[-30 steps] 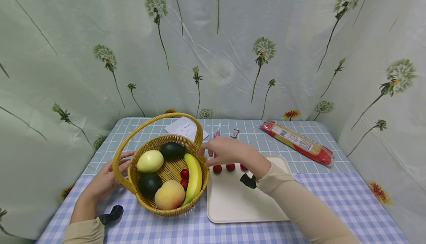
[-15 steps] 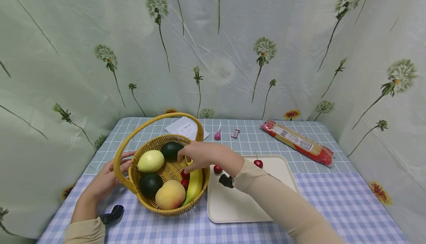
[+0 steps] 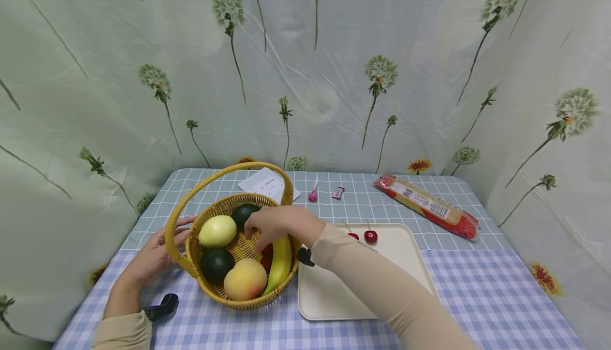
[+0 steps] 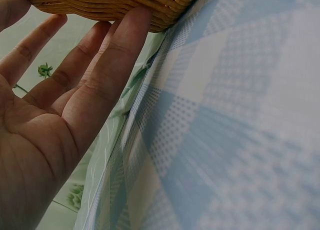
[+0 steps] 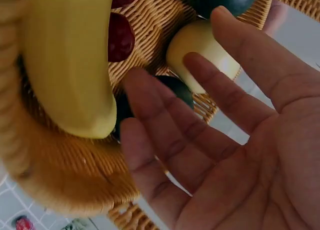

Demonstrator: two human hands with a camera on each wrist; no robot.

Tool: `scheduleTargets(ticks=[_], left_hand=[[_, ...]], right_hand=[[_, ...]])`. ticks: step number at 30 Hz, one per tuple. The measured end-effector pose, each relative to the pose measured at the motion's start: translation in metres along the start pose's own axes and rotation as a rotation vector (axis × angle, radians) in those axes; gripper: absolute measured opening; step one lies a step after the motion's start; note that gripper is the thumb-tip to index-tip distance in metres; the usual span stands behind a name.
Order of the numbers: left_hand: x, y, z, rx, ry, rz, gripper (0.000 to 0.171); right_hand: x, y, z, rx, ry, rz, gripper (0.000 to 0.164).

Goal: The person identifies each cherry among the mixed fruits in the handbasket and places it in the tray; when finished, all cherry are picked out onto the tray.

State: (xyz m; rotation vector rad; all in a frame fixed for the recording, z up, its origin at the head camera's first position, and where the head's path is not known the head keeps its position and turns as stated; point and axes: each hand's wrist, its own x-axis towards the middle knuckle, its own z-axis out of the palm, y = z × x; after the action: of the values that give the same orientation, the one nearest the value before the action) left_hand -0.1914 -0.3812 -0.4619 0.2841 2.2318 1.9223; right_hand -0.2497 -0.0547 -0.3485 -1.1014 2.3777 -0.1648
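Note:
My left hand (image 3: pixel 151 252) rests at the left side of a yellow wicker basket (image 3: pixel 238 304), its extended fingers touching the basket's underside in the left wrist view. My right hand (image 3: pixel 281 224) reaches over the right rim into the basket, fingers loosely bent and spread. In the right wrist view nothing sits between these fingers. Beside them lie a banana (image 5: pixel 70 65) and red cherries (image 5: pixel 121 37), partly covered by the hand in the head view. The basket also holds a peach (image 3: pixel 245 280), a pale yellow fruit (image 3: pixel 217 231) and two dark green avocado-like fruits (image 3: pixel 217 265).
A cream tray (image 3: pixel 334 297) stands right of the basket, bearing stemmed cherries (image 3: pixel 371 237); my right forearm crosses it. Behind are a lollipop (image 3: pixel 313 193), a small wrapped candy (image 3: pixel 338 193), white paper (image 3: pixel 263 183) and a red-and-yellow noodle pack (image 3: pixel 427 206). The basket's handle (image 3: pixel 177 209) arches high.
My right hand has moved left from the basket's right rim, over the banana, and down into the basket by the cherries. My left hand has stayed at the basket's side.

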Motion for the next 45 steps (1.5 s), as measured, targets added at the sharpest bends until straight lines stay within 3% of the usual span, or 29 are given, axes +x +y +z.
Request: scheduleTargets(ticks=[4, 9, 16, 27, 45], left_hand=[[0.000, 0.000, 0.001, 0.006, 0.006, 0.006, 0.043], [0.000, 0.001, 0.002, -0.001, 0.016, 0.000, 0.044], [-0.001, 0.002, 0.002, 0.006, 0.021, 0.001, 0.044], [0.001, 0.001, 0.001, 0.005, 0.022, -0.008, 0.043], [-0.001, 0.002, 0.002, 0.017, 0.041, -0.032, 0.046]], right_hand=[[0.008, -0.002, 0.003, 0.017, -0.057, 0.032, 0.038], [0.016, 0.000, 0.002, 0.152, -0.138, 0.093, 0.039], [0.023, -0.001, -0.002, 0.227, -0.208, 0.122, 0.029], [0.034, -0.005, -0.002, 0.187, -0.276, 0.113, 0.018], [0.040, -0.009, 0.005, 0.165, -0.284, 0.088, 0.017]])
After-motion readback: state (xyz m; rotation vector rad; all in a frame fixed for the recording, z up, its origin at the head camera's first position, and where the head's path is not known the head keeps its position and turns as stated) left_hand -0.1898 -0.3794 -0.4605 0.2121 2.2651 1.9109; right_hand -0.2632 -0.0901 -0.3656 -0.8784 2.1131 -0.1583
